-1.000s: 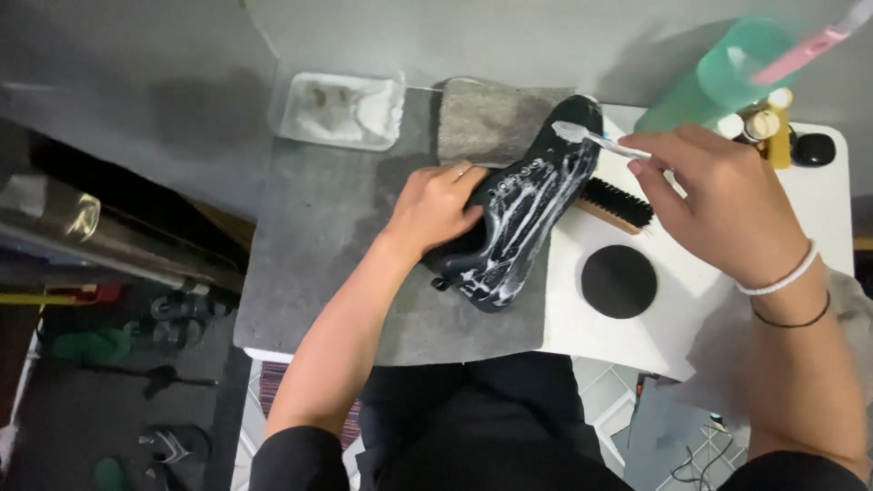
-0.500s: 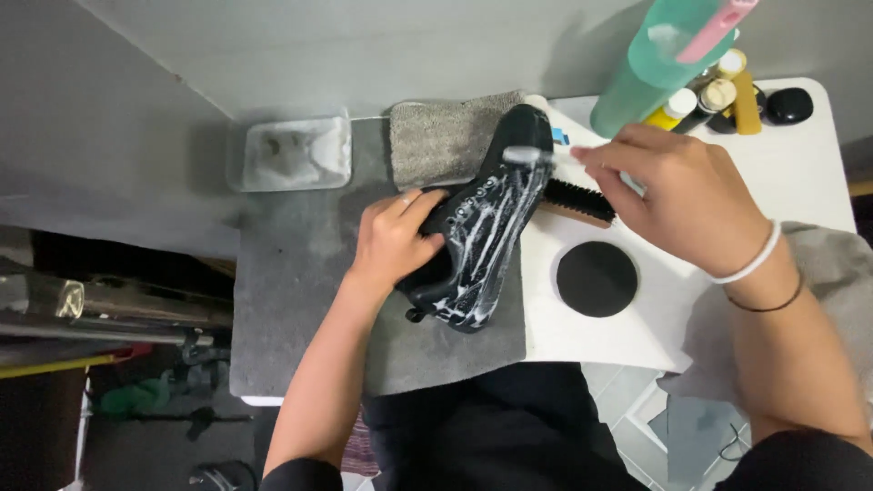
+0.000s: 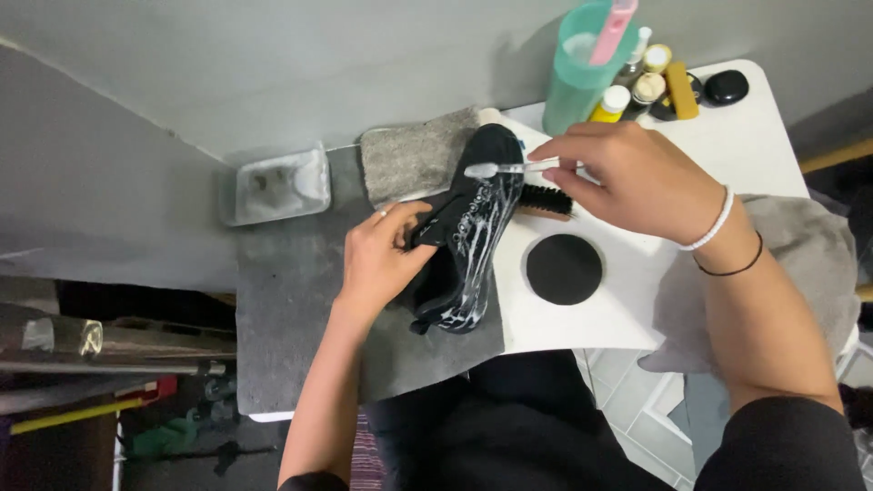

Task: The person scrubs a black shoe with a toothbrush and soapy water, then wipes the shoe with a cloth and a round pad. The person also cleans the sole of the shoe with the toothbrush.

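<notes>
The right wrist (image 3: 723,238) wore a white band and a thin black one; sleeves and trousers were black.

Black shoe (image 3: 468,238): matt upper, slicked with wet white foam streaks. Beneath it, grey mat (image 3: 300,309) looked rough, felt-like. Behind the shoe, grey towel (image 3: 414,159) was nappy cloth. Right of the shoe, white table (image 3: 627,300) was smooth, faintly glossy; black disc (image 3: 564,269) matt. Left of the towel, clear plastic tray (image 3: 273,185) glossy.
</notes>
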